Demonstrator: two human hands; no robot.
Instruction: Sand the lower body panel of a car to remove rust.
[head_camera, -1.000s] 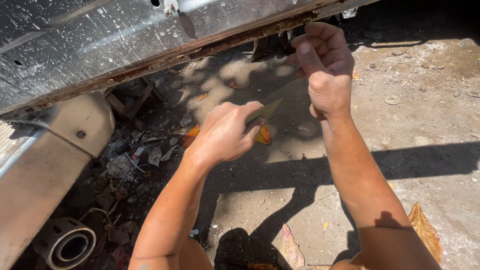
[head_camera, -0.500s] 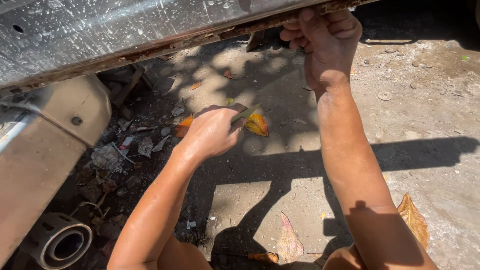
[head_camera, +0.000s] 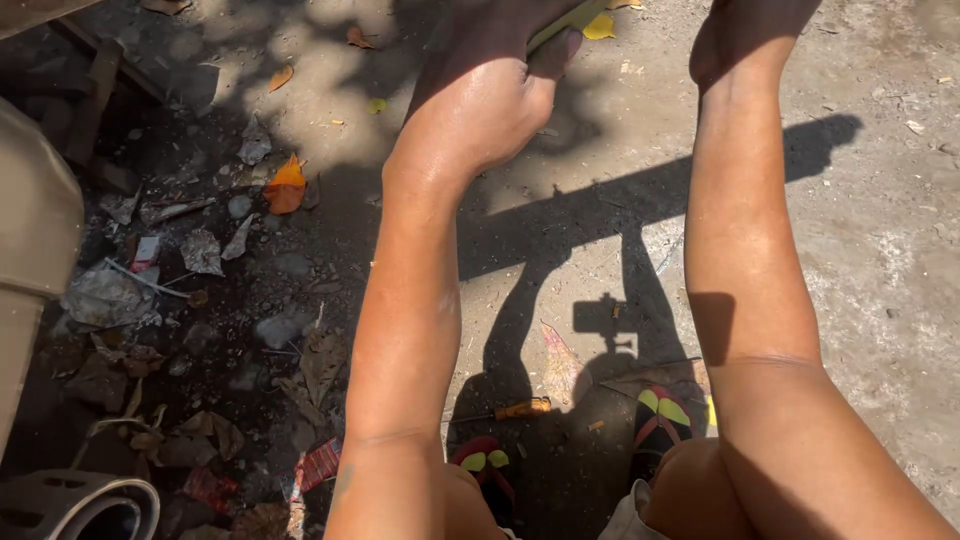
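The left hand (head_camera: 490, 80) is gripping a yellow-green tool (head_camera: 565, 22) (fingers wrapped); the right hand (head_camera: 745, 35) is mostly cropped, so its grasp and progress are probably unjudgeable.

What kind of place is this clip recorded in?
Probably an outdoor yard or roadside repair spot. The ground is bare sunlit dirt with dry leaves and scattered rubble and scraps, and a screwdriver lies by the person's sandals.
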